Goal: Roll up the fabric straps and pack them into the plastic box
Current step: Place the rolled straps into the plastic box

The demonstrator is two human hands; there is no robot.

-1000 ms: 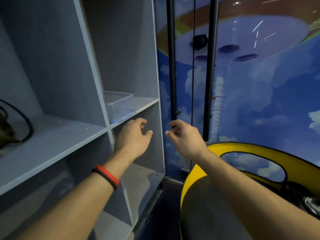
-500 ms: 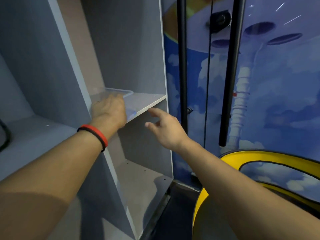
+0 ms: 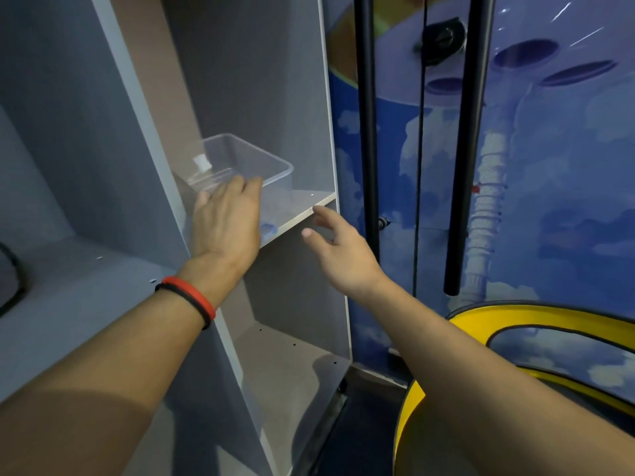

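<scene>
Faces a tall grey shelving unit (image 3: 254, 80) across the left half of the view, beside a blue wall (image 3: 567, 201) painted with white clouds on the right. Takes in a yellow-rimmed dark object (image 3: 515, 316) curving in at the lower right, below two black upright poles (image 3: 369, 132) in front of the wall. Extends both bare arms toward the unit's right-hand compartment and its grey shelf (image 3: 302, 202) at mid-height. Shows the clear plastic box (image 3: 271, 166) on that shelf, lidless, close against the divider on the left and apart from the right side panel. Grips the box with the left hand (image 3: 225, 221), fingers hooked over the near rim and thumb against the near left corner. Keeps nothing in the right hand (image 3: 343, 255), fingers loosely spread, forefinger tip at the shelf's front edge, contact impossible to tell. Wears a red and black wristband (image 3: 192, 297) on the left wrist. Shows a small white piece (image 3: 200, 163) at the box's far left wall, too blurred to identify, and a loop of black cable (image 3: 13, 280) at the far left on the neighbouring shelf.
</scene>
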